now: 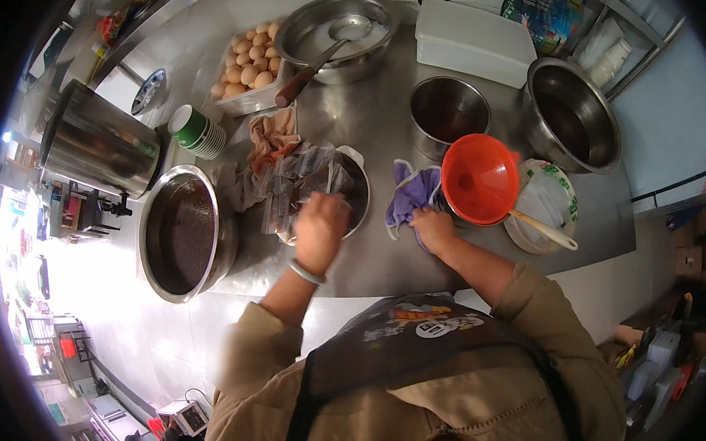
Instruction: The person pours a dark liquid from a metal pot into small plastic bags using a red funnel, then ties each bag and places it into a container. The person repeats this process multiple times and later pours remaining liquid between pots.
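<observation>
My left hand [323, 227], slightly blurred and with a bangle at the wrist, is above a white-rimmed container [359, 160]. Clear plastic bags [291, 191] of dark contents lie piled in it and over its left side. My fingers are curled and hide whatever is under them, so a grip cannot be told. On the steel table, my right hand [436, 229] grasps the lower edge of a purple cloth [412, 190]. Just right of the cloth, a red funnel [479, 178] rests over a vessel that it mostly hides.
A metal basin of dark liquid [186, 235] stands at the left table edge. Eggs [249, 67], a basin with a ladle [307, 82] and a lidded white box [475, 40] line the back. A steel pot [449, 110] and a large basin [575, 113] stand right.
</observation>
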`<state>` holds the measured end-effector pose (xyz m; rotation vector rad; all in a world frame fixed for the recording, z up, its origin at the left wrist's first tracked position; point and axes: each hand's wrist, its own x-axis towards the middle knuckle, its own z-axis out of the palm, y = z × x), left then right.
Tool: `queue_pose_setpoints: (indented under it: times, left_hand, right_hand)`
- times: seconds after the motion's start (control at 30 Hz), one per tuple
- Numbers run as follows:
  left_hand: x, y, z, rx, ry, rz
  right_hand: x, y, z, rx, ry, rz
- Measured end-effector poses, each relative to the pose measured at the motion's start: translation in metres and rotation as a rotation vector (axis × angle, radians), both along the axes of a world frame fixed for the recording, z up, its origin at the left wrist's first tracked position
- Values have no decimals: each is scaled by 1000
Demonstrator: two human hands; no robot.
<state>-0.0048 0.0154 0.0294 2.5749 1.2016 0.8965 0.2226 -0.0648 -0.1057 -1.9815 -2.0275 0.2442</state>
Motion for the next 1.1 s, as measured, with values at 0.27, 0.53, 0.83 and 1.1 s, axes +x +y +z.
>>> queue_pose_setpoints:
  times: [0.27,0.53,0.83,1.1]
  left_hand:
    - [66,-44,-87,-183,113,-315]
    - [75,-39,-144,-242,120,-220]
    - [57,-40,-53,-104,-119,-192]
    - [21,38,-40,64,71,409]
  right_hand:
    - [7,-33,-3,8,317,41]
    - [8,-43,11,10,151,49]
    - [23,-84,41,73,266,111]
    - [-16,-14,43,58,50,203]
